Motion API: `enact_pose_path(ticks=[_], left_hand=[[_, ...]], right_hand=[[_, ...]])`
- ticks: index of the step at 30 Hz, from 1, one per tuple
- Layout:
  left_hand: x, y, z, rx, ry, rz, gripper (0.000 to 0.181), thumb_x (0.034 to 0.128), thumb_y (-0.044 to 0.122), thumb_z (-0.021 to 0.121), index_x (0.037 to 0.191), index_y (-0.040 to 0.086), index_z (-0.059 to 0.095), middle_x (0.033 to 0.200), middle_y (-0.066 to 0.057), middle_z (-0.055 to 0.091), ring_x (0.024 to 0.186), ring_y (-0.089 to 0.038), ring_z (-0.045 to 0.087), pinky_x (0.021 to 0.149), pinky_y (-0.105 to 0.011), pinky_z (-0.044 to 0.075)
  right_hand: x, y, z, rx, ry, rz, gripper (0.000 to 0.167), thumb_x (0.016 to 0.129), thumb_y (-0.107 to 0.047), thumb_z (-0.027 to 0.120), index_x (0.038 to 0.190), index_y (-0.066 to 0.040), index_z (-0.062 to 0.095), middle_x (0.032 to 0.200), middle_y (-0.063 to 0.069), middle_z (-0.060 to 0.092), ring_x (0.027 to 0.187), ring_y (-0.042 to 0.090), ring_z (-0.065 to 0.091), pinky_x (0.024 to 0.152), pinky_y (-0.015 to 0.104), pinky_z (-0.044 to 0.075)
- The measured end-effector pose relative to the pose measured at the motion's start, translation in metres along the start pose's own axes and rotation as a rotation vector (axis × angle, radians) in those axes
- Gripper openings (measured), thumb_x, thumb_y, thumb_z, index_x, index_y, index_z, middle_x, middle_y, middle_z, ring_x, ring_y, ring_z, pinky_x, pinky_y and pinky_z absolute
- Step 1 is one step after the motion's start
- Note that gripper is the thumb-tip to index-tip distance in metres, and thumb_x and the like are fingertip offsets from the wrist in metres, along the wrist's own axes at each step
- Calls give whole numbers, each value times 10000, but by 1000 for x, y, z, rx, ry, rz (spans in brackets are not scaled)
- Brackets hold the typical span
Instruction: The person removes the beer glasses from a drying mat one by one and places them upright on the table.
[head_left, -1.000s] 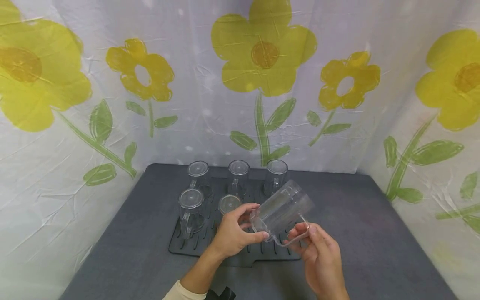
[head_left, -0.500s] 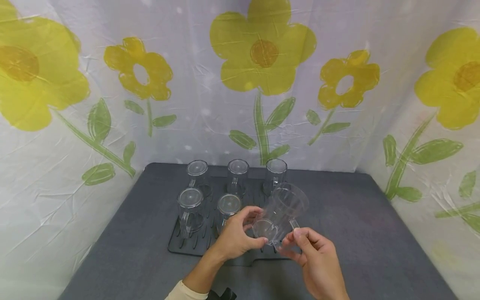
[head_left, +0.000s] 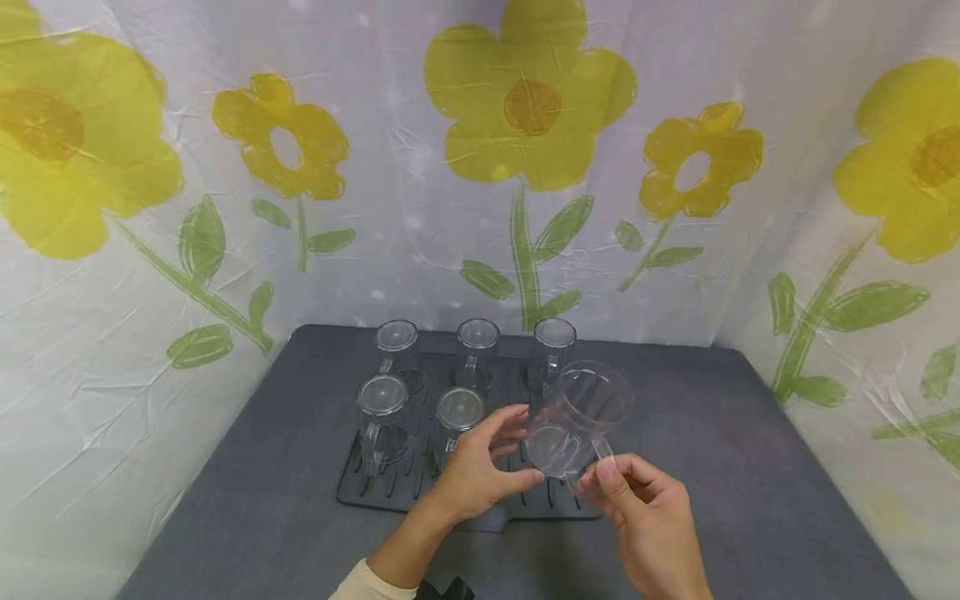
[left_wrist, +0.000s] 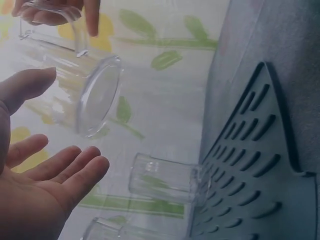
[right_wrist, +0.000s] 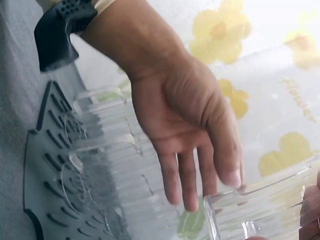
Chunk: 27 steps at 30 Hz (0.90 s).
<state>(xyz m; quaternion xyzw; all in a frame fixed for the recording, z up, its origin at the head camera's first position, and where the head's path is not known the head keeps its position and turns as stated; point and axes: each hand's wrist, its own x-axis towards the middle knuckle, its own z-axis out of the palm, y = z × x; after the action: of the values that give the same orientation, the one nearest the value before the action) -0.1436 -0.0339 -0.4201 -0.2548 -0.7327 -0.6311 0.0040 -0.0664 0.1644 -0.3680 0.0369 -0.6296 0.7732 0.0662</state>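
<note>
A clear mug [head_left: 576, 427] is held tilted above the drying mat [head_left: 397, 495], its mouth up and away to the right. My right hand [head_left: 651, 515] pinches its handle; in the right wrist view only some of that hand's fingertips [right_wrist: 311, 212] show at the edge. Beside the mug's base, my left hand [head_left: 474, 468] has its fingers spread and thumb apart. In the left wrist view a gap shows between the left fingers [left_wrist: 82, 172] and the mug's base. Behind the hands, several clear mugs [head_left: 384, 412] stand upside down on the mat in two rows.
The mat lies on a dark grey table [head_left: 247, 467], with table surface on both sides of it. A curtain [head_left: 390, 225] printed with yellow flowers surrounds the table's back and sides. A black strap device [right_wrist: 62, 32] sits on the left wrist.
The mug has turned so its mouth faces up more, and has shifted slightly right. My left fingers have come away from its base. My right hand has changed its hold on the handle.
</note>
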Motion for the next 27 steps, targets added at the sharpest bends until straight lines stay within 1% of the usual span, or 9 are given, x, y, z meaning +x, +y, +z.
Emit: enact_pose_path(ticks=[2, 5, 10, 12, 14, 18, 20, 23, 27], left_hand=[[0, 3, -2, 11, 10, 10, 707, 780, 109, 819, 1396, 90, 473, 1364, -83, 513, 1178, -253, 542, 955, -363, 466], [-1, 10, -5, 31, 32, 21, 700, 777, 114, 820, 1389, 97, 480, 1365, -70, 511, 1176, -226, 542, 955, -351, 466], [-5, 23, -13, 84, 83, 44, 709, 775, 139, 830, 1395, 162, 488, 1361, 10, 510, 1179, -195, 540, 945, -338, 471], [-7, 28, -18, 123, 106, 74, 722, 771, 149, 837, 1402, 176, 487, 1354, 22, 513, 1180, -204, 539, 938, -345, 478], [-10, 34, -24, 166, 130, 120, 736, 761, 142, 845, 1404, 167, 486, 1341, 17, 518, 1177, -210, 541, 935, -358, 481], [-15, 47, -38, 227, 184, 236, 750, 740, 88, 853, 1394, 123, 488, 1325, -11, 520, 1178, -235, 536, 953, -373, 469], [-19, 52, -47, 244, 211, 280, 752, 735, 70, 853, 1390, 119, 488, 1319, -17, 522, 1178, -227, 537, 965, -372, 459], [-25, 59, -62, 267, 256, 327, 765, 722, 37, 855, 1390, 118, 489, 1323, -26, 520, 1178, -213, 531, 970, -368, 452], [-34, 63, -83, 279, 326, 353, 802, 688, -61, 845, 1391, 81, 487, 1324, -59, 518, 1201, -207, 515, 971, -368, 444]], right_hand=[[1, -1, -1, -33, 20, -8, 286, 972, -80, 587, 899, 195, 561, 849, 141, 624, 826, 263, 623, 797, 367, 549], [3, -3, -2, -73, 51, -26, 276, 965, -82, 601, 887, 181, 574, 834, 154, 627, 816, 262, 620, 795, 345, 548], [7, -3, -5, -74, 76, -99, 220, 954, -18, 597, 853, 177, 577, 794, 148, 634, 781, 233, 622, 783, 330, 545], [10, -3, -7, -71, 92, -121, 211, 949, -5, 600, 846, 178, 576, 786, 140, 636, 774, 217, 622, 788, 328, 545], [12, -2, -9, -68, 112, -138, 205, 943, 9, 603, 844, 186, 572, 781, 136, 639, 766, 205, 622, 791, 320, 544], [17, -2, -13, -86, 147, -157, 209, 938, 7, 612, 841, 189, 575, 779, 136, 643, 755, 196, 620, 794, 307, 543], [19, -2, -15, -97, 155, -159, 217, 938, -4, 617, 845, 188, 578, 783, 142, 643, 755, 203, 621, 798, 305, 542], [21, -1, -18, -120, 170, -162, 217, 938, -10, 620, 845, 182, 584, 784, 146, 645, 754, 208, 625, 791, 300, 544], [25, 2, -22, -142, 204, -168, 202, 936, 7, 614, 833, 178, 589, 765, 135, 648, 739, 198, 630, 762, 286, 546]])
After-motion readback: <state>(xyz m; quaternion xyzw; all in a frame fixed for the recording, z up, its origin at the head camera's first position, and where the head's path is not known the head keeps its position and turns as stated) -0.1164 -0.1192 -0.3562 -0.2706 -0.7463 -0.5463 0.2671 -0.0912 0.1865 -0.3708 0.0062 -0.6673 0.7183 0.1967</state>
